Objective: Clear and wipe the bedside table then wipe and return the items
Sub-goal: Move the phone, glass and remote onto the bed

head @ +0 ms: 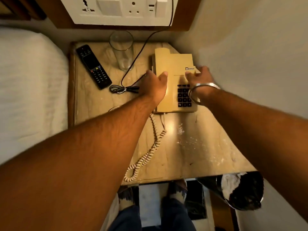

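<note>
A beige desk telephone (173,64) with a dark keypad stands at the back right of the marble-topped bedside table (183,155). My left hand (154,85) grips its left side, thumb on top and fingers down the edge. On the right side, my right hand (199,75) holds the phone with its thumb on the top face; a metal bangle circles that wrist. The coiled handset cord (150,154) trails to the table's front edge. A black remote (93,66) lies at the back left. A clear glass (122,50) stands at the back centre.
A thin black cable (141,47) runs from the wall socket panel (120,10) to a tied bundle (124,89) beside the remote. White bedding (30,90) lies left of the table. A bin with a black liner (241,190) stands at the front right. White specks dot the tabletop.
</note>
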